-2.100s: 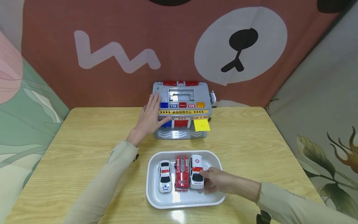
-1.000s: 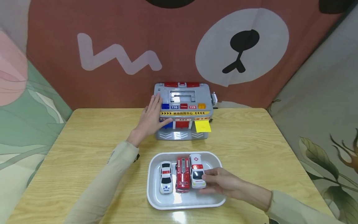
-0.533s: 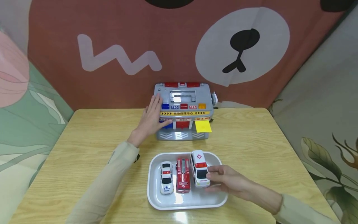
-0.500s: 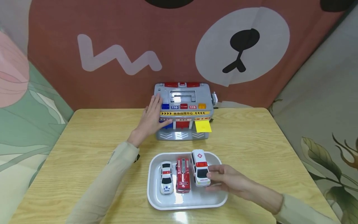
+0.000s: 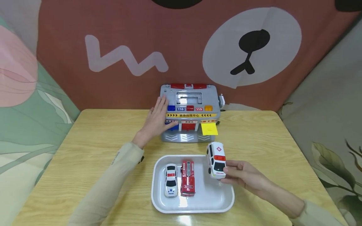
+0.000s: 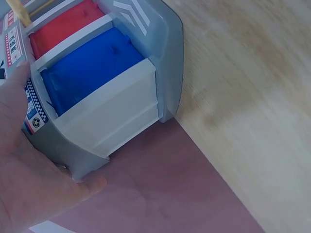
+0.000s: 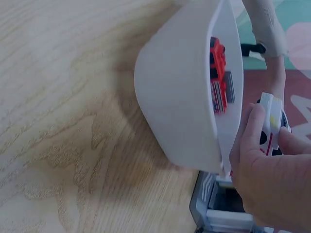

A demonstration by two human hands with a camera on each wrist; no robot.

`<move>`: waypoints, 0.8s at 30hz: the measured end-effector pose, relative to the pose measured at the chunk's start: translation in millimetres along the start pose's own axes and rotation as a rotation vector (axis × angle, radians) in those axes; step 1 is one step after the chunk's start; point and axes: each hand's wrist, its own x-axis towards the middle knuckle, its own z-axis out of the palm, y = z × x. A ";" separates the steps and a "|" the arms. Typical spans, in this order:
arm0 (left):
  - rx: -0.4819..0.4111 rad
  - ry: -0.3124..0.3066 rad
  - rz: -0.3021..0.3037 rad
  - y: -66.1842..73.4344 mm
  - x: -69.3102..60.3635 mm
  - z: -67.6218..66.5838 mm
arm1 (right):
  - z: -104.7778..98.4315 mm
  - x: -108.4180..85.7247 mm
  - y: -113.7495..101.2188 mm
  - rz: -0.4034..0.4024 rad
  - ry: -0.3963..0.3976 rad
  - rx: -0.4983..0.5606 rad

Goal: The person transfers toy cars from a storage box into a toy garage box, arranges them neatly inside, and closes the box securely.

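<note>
In the head view, my right hand (image 5: 249,177) pinches the front end of a white toy ambulance (image 5: 217,161), which is tilted above the right part of the white tray (image 5: 195,209). The right wrist view shows the ambulance (image 7: 271,119) between the thumb and fingers of that hand (image 7: 277,184). My left hand (image 5: 155,121) rests with straight fingers against the left side of the grey toy station (image 5: 169,97). Its yellow door (image 5: 209,129) is raised, while the blue door (image 6: 90,68) and red door (image 6: 65,26) are down.
A white police car (image 5: 171,180) and a red fire truck (image 5: 188,179) lie side by side in the tray. The tray stands on the wooden table (image 5: 99,141) in front of the station. A printed curtain (image 5: 121,88) hangs behind the table.
My right hand has lifted the ambulance from beside the fire truck, up and to the right, towards the station. My left hand has stayed on the station. The head view has shifted slightly.
</note>
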 end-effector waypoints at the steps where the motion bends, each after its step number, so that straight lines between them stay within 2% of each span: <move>1: 0.011 -0.002 0.002 0.4 0.3 -0.6 | -2.2 -0.1 -0.4 -0.006 0.002 0.002; 10: 0.043 -0.022 -0.005 1.4 -0.5 -2.0 | -19.1 0.2 1.6 -0.079 0.006 0.005; 18: 0.044 -0.021 0.000 3.3 -0.9 -0.5 | -43.8 -0.4 7.0 -0.145 0.017 -0.011; 24: 0.040 -0.011 0.001 1.2 -1.7 -0.4 | -56.9 8.4 1.3 -0.137 0.048 0.008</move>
